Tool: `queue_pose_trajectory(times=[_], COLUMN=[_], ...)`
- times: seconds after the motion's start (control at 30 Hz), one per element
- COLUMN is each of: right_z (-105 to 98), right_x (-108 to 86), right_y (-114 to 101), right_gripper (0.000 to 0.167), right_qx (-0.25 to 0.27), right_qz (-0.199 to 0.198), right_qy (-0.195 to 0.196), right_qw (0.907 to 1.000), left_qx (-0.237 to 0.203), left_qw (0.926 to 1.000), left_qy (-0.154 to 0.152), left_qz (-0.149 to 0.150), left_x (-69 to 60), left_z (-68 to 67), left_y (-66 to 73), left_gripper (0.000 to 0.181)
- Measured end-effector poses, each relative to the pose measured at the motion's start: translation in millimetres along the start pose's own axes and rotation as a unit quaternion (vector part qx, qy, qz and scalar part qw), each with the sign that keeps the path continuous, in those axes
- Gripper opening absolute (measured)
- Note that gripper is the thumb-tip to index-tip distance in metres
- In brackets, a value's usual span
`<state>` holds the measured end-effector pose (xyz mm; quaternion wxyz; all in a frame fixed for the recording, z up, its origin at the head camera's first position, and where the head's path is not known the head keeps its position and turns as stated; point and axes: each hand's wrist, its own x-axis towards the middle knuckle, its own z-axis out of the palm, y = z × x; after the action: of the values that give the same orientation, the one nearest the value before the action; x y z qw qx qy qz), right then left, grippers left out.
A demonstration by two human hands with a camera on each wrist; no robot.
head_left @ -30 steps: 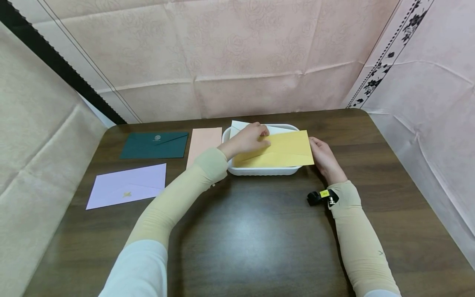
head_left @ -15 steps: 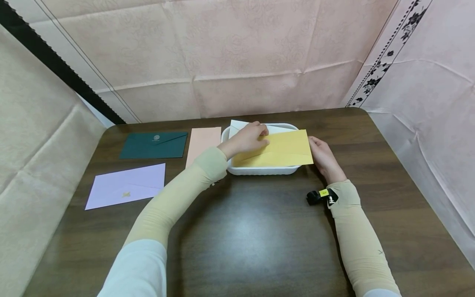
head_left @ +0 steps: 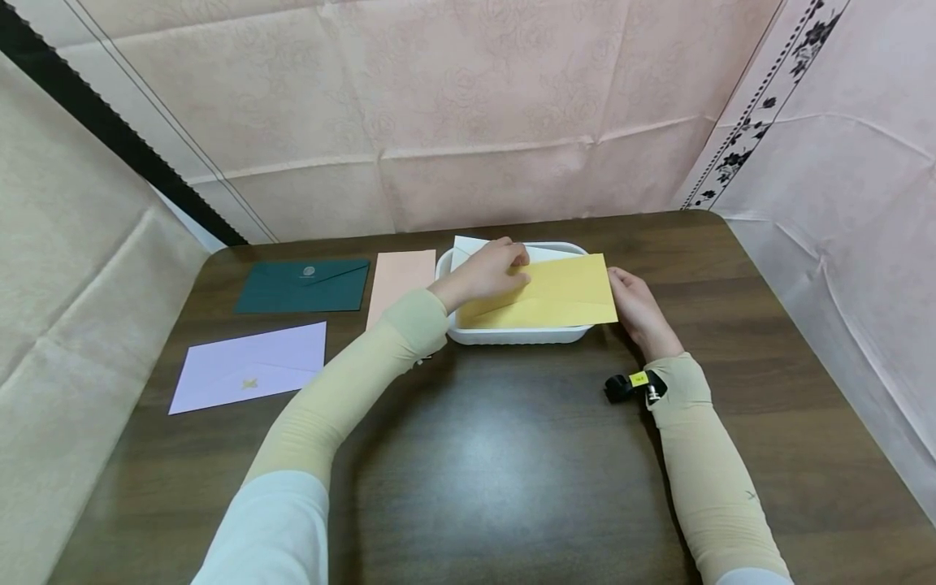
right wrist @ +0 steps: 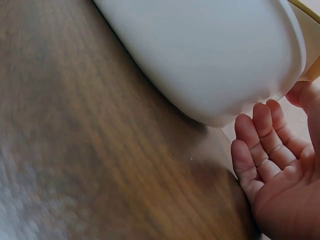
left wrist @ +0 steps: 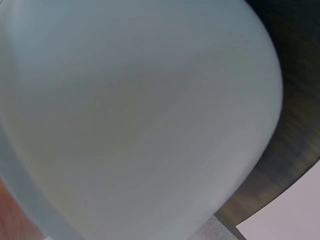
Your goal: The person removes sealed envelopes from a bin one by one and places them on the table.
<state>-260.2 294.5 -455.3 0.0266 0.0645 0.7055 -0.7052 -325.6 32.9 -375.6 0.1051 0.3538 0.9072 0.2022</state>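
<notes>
The wooden tabletop (head_left: pixel 497 471) carries a white tub (head_left: pixel 515 337). Over the tub lies the yellow envelope (head_left: pixel 566 294), its long axis running left to right along the tub, its right end jutting past the rim. Lilac (head_left: pixel 241 366), green (head_left: pixel 300 294) and pink (head_left: pixel 402 280) envelopes lie to the left; a white envelope (head_left: pixel 550 254) shows behind the yellow one. The left hand (head_left: pixel 483 275) pinches the yellow one's upper edge; the right hand (head_left: pixel 641 314), fingers loosely curved, is at its right end. Against a second ago, hands and envelopes keep their places.
</notes>
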Motion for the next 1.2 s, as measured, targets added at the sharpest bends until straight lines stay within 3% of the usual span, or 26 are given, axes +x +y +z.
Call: queue_pose_trajectory(times=[0.43, 0.77, 1.2], right_z=[-2.9, -0.4, -0.9], right_x=[2.6, 2.0, -2.4], right_y=[0.7, 3.8, 3.7], right_gripper=[0.030, 0.031, 0.027], right_qx=[0.011, 0.034, 0.006], right_qz=[0.009, -0.022, -0.034], right_qy=[-0.007, -0.009, -0.021], right_qw=[0.9999, 0.9991, 0.9992], left_qx=[-0.010, -0.041, -0.089], left_qw=[0.9999, 0.9991, 0.9957], left_qy=[0.006, 0.001, -0.026], left_qz=[0.009, 0.008, 0.005], left_x=[5.4, 8.0, 5.3], left_z=[-1.0, -4.5, -5.7], left_y=[-3.0, -2.7, -3.4], left_gripper=[0.025, 0.027, 0.028])
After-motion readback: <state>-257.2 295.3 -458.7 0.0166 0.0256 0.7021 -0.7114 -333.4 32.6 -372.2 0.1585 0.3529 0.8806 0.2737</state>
